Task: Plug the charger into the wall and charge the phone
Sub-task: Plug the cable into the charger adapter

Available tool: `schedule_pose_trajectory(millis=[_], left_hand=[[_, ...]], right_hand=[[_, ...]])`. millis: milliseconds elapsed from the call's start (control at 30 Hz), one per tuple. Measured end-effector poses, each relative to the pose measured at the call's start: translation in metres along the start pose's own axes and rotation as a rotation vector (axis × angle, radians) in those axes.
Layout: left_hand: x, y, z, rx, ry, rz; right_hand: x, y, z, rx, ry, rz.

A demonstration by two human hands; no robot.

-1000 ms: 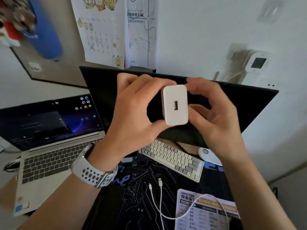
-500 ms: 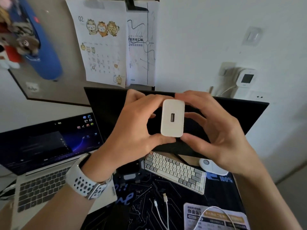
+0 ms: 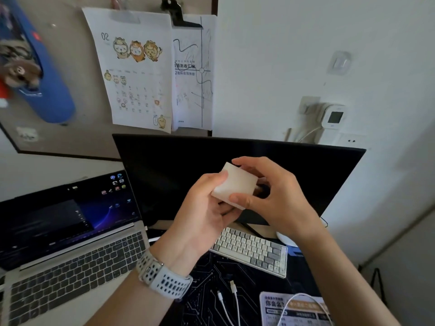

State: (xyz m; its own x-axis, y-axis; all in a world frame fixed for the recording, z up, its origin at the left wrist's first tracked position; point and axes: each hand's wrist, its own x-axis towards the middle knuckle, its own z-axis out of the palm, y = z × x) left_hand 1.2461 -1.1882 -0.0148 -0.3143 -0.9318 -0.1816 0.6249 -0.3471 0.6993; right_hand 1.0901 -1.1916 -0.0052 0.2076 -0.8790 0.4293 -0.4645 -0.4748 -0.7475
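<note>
From the head camera I saw both hands raised in front of the dark monitor (image 3: pixel 235 165), sharing one thing between them — the white charger block (image 3: pixel 235 184). The left hand (image 3: pixel 202 212) cupped it from below and the left, its thumb pressed against the block's upper left corner and its fingers curled under it. The right hand (image 3: pixel 270 196) closed on it from the other side, forefinger over the top edge and thumb on the near lower face. The block was tilted, a broad plain face turned toward me; I could not tell where its port or prongs pointed.

A pale perforated watch strap (image 3: pixel 164 278) circled the left wrist. Below the hands, on the dark patterned desk mat (image 3: pixel 207 302), lay the white charging cable (image 3: pixel 230 300) — two connector ends side by side, the cord looping off over a printed card (image 3: pixel 292 309) at the bottom edge. A white keyboard (image 3: pixel 251 250) sat just behind the cable ends, an open laptop (image 3: pixel 70 243) to the left.

On the wall above the monitor's right corner I made out a white socket plate (image 3: pixel 348 140), beneath a small white device with a dark screen (image 3: pixel 334 117). I saw no phone.
</note>
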Motion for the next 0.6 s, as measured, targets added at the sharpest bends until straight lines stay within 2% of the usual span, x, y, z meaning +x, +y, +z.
schedule_pose_trajectory(millis=[167,300,367,433,500,600], left_hand=[[0.005,-0.004,-0.005,-0.345,-0.105,-0.196],[0.009,-0.006,-0.009,-0.337,-0.169,-0.223],[0.010,-0.002,-0.008,-0.291,-0.149,-0.185],[0.013,0.000,-0.008,-0.140,-0.081,-0.055],[0.014,0.002,-0.006,0.143,-0.005,0.118],[0.012,0.004,-0.005,0.513,-0.047,0.229]], right_hand=[[-0.005,0.000,0.003,-0.068,0.000,-0.065],[-0.005,-0.004,0.007,-0.095,0.052,-0.106],[-0.004,-0.002,0.005,-0.116,0.053,-0.111],[-0.003,0.002,0.005,-0.173,0.036,-0.094],[-0.001,0.006,0.009,-0.274,0.008,-0.065],[0.003,0.014,0.017,-0.352,0.015,-0.058]])
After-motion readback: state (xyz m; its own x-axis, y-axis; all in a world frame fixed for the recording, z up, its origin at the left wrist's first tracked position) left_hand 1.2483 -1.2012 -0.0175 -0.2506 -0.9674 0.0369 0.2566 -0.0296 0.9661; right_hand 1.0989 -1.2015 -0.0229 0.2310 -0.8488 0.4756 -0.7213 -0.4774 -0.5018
